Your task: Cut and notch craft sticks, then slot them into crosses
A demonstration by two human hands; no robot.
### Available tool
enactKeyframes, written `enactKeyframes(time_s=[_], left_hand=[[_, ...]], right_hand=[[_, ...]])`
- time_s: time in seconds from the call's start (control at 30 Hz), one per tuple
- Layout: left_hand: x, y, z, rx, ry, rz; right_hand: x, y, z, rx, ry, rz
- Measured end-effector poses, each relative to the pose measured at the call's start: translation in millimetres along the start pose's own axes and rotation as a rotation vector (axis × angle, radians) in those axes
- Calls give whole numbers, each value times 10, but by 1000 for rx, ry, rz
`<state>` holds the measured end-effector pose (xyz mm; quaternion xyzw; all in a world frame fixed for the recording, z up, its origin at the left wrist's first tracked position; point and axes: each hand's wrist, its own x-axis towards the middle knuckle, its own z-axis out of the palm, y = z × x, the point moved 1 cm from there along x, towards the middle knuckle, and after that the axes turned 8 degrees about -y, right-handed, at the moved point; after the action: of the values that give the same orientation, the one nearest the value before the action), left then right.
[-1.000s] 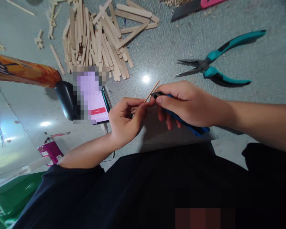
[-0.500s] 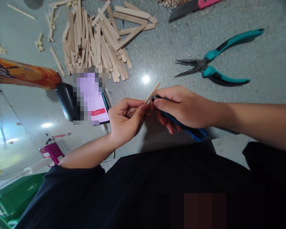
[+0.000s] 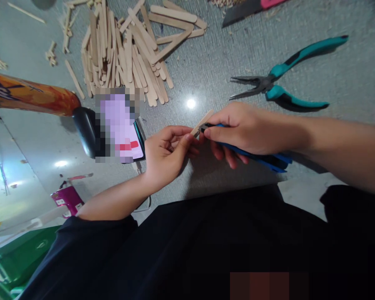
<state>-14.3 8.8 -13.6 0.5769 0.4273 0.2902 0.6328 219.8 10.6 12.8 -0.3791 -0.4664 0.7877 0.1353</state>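
My left hand [image 3: 165, 155] pinches a thin wooden craft stick [image 3: 202, 122] between thumb and fingers, its free end pointing up and right. My right hand [image 3: 242, 133] is wrapped round a blue-handled utility knife [image 3: 262, 157], and the knife's dark tip rests against the stick just beyond my left fingertips. Both hands hover low over the grey floor mat, in front of my dark-clothed lap.
A heap of wooden sticks [image 3: 128, 50] lies at the top left. Teal-handled long-nose pliers [image 3: 281, 81] lie to the upper right. A phone [image 3: 120, 127] with a lit screen leans beside an orange patterned object [image 3: 28, 95]. A pink-handled blade [image 3: 253, 6] lies at the top.
The stick has turned to show its flatter face and shifted slightly. My right hand has tilted the knife, so its handle end now points further right.
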Motion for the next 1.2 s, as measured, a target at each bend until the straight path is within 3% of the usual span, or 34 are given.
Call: enactKeyframes(time_s=[0.33,0.5,0.77,1.2], left_hand=[[34,74,-36,-36,-44,-42],[5,29,-38,8,-49,-54],[-84,-15,-34,283,-108,60],[-109,-56,-37,346,-50,168]], right_hand=[[2,56,-66,-64,-50,-53],[-7,84,-39,-126,23,-59],[-5,58,150,-61,132,-4],[20,70,202,15,162,-22]])
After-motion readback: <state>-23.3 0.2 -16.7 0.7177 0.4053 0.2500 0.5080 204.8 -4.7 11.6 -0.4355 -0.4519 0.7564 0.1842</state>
